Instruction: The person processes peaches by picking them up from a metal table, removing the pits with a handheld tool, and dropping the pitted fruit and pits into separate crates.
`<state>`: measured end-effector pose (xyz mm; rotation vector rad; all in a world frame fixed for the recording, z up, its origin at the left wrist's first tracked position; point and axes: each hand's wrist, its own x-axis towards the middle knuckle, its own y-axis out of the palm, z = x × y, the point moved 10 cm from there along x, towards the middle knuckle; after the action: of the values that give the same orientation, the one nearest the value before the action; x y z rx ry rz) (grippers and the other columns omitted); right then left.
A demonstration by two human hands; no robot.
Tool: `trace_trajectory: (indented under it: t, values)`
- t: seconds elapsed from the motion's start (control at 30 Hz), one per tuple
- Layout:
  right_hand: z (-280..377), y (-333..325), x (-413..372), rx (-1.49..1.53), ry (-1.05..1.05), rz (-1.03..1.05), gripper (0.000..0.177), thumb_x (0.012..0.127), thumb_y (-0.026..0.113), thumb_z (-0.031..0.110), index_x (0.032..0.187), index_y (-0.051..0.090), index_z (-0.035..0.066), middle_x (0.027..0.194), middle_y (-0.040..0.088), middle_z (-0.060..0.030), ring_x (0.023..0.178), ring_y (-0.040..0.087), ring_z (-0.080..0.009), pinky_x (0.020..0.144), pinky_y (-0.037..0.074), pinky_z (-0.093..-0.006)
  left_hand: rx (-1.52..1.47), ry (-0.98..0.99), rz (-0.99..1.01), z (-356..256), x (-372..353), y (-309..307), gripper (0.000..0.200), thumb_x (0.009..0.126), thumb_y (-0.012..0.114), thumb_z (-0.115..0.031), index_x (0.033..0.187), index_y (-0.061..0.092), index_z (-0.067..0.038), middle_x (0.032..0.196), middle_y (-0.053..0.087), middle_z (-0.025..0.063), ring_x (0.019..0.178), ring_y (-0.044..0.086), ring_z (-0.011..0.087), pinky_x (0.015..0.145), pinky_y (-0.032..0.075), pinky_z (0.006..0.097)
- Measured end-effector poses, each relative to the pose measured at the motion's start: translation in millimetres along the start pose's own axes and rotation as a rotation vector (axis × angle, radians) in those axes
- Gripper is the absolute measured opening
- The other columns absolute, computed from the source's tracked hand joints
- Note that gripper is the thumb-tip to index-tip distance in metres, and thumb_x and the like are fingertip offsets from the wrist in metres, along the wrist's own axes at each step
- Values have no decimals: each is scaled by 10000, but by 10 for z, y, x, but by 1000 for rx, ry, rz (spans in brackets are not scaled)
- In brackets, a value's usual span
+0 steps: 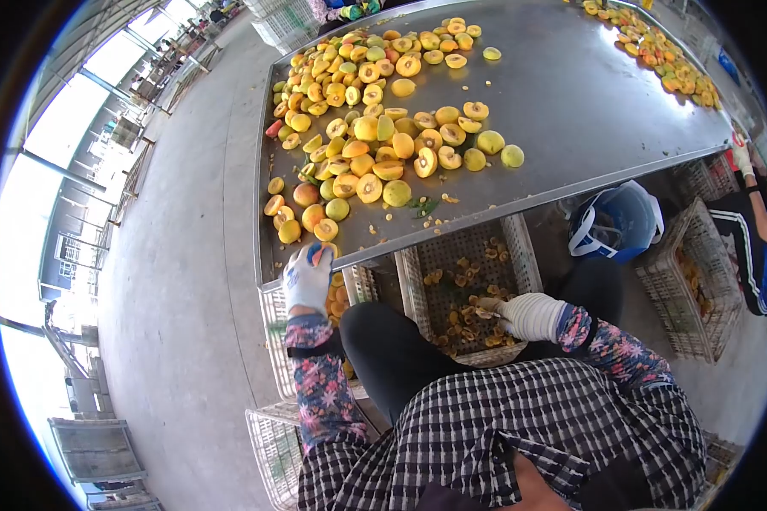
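Note:
My left hand [308,277], in a white glove with blue patches, is closed around an orange-yellow fruit at the near left corner of the metal table [554,111]. Just beyond it lie halved and whole yellow fruits [366,129], some halves with brown centres. My right hand [530,317], in a ribbed white glove with brownish fingertips, hangs over a plastic crate [409,281] below the table edge. Its fingers are pressed together, and what they hold, if anything, is too small to name. Small orange-brown pieces [464,325] lie in that crate.
Under the table's left end, a white crate [281,341] stands beside fruit [339,294]. A blue bucket [624,220] and another crate [690,285] are on the right. More fruit [660,55] lies at the far right. A co-worker's gloved hand [741,157] shows at the right table corner.

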<state>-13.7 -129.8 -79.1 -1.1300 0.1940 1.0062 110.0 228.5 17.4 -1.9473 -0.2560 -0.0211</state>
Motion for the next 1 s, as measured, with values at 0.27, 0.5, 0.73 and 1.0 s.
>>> trace_trajectory:
  t: [0.27,0.5,0.73,1.0]
  values:
    - [-116,-14,223,102,-164,-222,555,952,506,230,1471,316,184,682,611,-177,662,631,-380,632,513,-449,-239,390,113,-1839,1084,1134,389,938,534,-275,1264,602,-73,1208,632,193,1116,605,364,965,473,424]
    - [-167,-107,131,175,-115,-178,527,958,507,249,1451,352,146,799,662,-217,747,651,-399,687,506,-477,95,67,525,-1742,1514,2071,567,878,615,-275,1411,461,-161,1391,522,180,1235,562,329,1018,466,430]
    - [-67,-3,177,168,-129,-166,568,959,516,294,1467,331,121,800,658,-231,753,645,-419,693,501,-487,-262,185,300,-1949,1336,1972,752,749,785,-353,1378,477,-80,1349,540,220,1214,567,329,1022,462,422]
    - [-139,-287,-31,255,-107,-417,448,929,588,246,1302,453,37,836,653,-248,793,649,-428,711,507,-473,-912,-64,485,-1887,1078,2177,531,751,827,-213,1185,574,-43,1099,676,108,1020,662,271,877,542,371]
